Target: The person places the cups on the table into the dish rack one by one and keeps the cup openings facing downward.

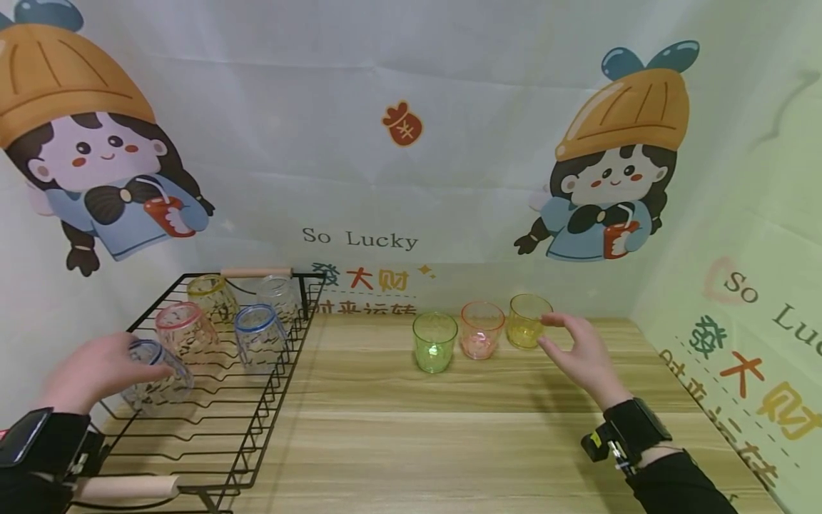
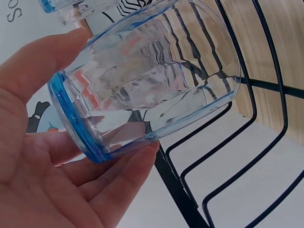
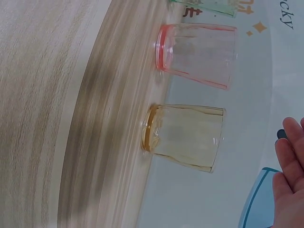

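Observation:
On a black wire rack (image 1: 212,428), my left hand (image 1: 96,371) holds a clear drinking glass with a blue base (image 2: 142,90), thumb on one side and fingers on the other. The glass is upside down, its thick blue base toward the palm. My right hand (image 1: 581,357) is just right of an upright yellow glass (image 1: 528,328), thumb and fingers apart. A gap shows between that hand and the yellow glass (image 3: 187,137) in the right wrist view. A pink glass (image 1: 481,332) and a green glass (image 1: 434,346) stand left of the yellow one.
Further glasses sit on the rack: pink-ringed (image 1: 188,330), blue-ringed (image 1: 260,339), yellow-ringed (image 1: 212,296) and a colourless one (image 1: 279,294). Wooden handles (image 1: 125,487) cap the rack's ends. The wood-grain table (image 1: 449,442) meets a printed cloth backdrop (image 1: 359,178).

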### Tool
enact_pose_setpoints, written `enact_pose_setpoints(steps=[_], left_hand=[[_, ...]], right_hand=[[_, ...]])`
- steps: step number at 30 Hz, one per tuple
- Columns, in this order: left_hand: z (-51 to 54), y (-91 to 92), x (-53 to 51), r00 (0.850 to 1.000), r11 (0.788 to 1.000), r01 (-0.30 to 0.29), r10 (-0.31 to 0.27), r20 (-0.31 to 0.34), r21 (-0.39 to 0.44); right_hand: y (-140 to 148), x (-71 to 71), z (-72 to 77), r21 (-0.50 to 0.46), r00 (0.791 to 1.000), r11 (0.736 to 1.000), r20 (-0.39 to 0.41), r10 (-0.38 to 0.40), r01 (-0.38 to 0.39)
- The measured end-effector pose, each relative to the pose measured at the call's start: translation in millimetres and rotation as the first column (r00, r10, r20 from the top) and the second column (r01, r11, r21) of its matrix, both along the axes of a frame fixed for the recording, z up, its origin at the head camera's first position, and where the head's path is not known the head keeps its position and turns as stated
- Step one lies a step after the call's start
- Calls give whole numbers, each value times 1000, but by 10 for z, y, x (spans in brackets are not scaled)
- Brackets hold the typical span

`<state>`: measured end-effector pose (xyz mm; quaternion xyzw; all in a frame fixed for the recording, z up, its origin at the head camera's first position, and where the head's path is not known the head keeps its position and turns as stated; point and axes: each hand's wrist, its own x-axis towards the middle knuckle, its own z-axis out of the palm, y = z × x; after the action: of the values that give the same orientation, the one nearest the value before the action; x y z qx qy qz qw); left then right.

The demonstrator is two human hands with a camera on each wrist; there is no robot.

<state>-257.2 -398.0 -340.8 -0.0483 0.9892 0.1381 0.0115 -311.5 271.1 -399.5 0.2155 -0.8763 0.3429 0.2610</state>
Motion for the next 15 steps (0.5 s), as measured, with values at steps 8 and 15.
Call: enact_pose_setpoints(steps=[8, 15], left_hand=[[-8, 9, 25, 1000, 1000, 11, -11, -9, 14], [-22, -3, 28, 1000, 1000, 11, -11, -3, 16]], right_hand=[[-18, 5, 10, 4, 1000, 1000, 1, 3, -3], [-29, 12, 14, -1, 999, 1000, 36, 0, 0]])
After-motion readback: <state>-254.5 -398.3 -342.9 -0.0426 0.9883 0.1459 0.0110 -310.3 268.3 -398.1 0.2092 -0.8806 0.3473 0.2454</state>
